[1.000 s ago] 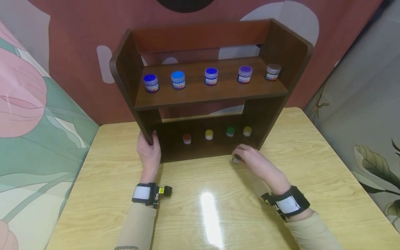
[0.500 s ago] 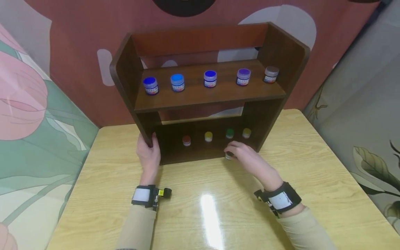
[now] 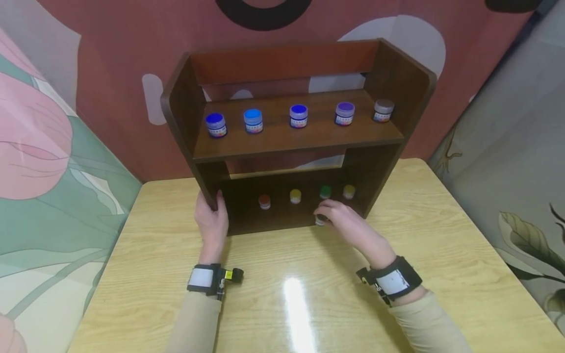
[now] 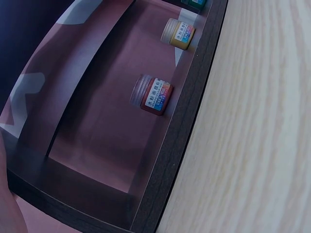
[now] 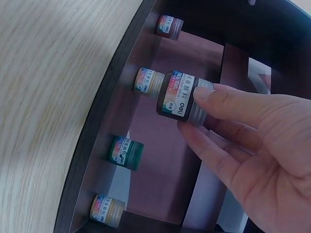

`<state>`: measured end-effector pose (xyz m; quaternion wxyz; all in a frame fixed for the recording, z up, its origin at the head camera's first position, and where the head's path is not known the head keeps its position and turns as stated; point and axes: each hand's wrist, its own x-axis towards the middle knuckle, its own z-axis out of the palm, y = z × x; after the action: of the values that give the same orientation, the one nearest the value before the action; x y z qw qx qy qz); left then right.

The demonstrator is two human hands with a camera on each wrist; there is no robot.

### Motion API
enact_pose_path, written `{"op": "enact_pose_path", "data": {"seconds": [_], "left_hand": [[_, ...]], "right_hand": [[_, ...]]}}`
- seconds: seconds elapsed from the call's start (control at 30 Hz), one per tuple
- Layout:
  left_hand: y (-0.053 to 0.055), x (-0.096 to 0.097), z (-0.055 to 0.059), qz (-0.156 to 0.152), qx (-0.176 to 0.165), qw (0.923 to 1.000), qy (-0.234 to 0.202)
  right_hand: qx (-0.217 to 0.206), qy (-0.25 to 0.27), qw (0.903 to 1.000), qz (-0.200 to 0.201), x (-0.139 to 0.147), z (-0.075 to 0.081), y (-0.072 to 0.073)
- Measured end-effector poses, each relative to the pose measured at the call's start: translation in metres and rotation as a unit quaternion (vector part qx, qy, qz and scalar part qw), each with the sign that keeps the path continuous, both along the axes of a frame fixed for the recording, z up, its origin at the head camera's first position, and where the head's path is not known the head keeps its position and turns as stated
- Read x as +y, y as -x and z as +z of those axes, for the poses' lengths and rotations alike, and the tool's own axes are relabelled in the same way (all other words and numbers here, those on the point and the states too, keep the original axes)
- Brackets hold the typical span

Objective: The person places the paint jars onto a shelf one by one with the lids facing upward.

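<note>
My right hand (image 3: 346, 223) pinches a dark paint jar (image 5: 176, 96) by its clear lid between thumb and fingers. In the head view, this jar is at the lower shelf's front edge. Behind it on that lower board stand a reddish-brown jar (image 3: 265, 202), a yellow jar (image 3: 295, 196), a green jar (image 3: 325, 191) and a second yellowish jar (image 3: 349, 191). My left hand (image 3: 212, 220) grips the lower left side panel of the dark brown wooden shelf (image 3: 300, 150), thumb on the front and fingers behind, mostly hidden.
On the upper board stand a dark blue jar (image 3: 216, 125), a light blue jar (image 3: 253, 121), another blue jar (image 3: 298, 116), a purple jar (image 3: 345, 113) and a brown-lidded jar (image 3: 383, 111). The shelf stands on a light wood table (image 3: 256, 294), against a patterned wall covering (image 3: 110, 98).
The right hand has carried the dark jar leftward along the shelf's front, slowing in the last half second. My left hand keeps its grip on the side panel. The head view has shifted slightly.
</note>
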<state>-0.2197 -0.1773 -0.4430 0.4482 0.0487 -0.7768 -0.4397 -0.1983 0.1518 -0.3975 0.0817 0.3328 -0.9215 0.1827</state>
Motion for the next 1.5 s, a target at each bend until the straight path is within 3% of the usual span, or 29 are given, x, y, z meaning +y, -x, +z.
{"op": "enact_pose_path", "data": {"seconds": [0.83, 1.5], "left_hand": [[0.0, 0.0, 0.0, -0.006, -0.011, 0.9998, -0.012], [0.001, -0.001, -0.002, -0.004, -0.01, 0.9999, -0.012]], "right_hand": [[0.051, 0.021, 0.9977, 0.039, -0.051, 0.01, 0.018], [0.035, 0.04, 0.9973, 0.05, -0.082, 0.004, 0.031]]}}
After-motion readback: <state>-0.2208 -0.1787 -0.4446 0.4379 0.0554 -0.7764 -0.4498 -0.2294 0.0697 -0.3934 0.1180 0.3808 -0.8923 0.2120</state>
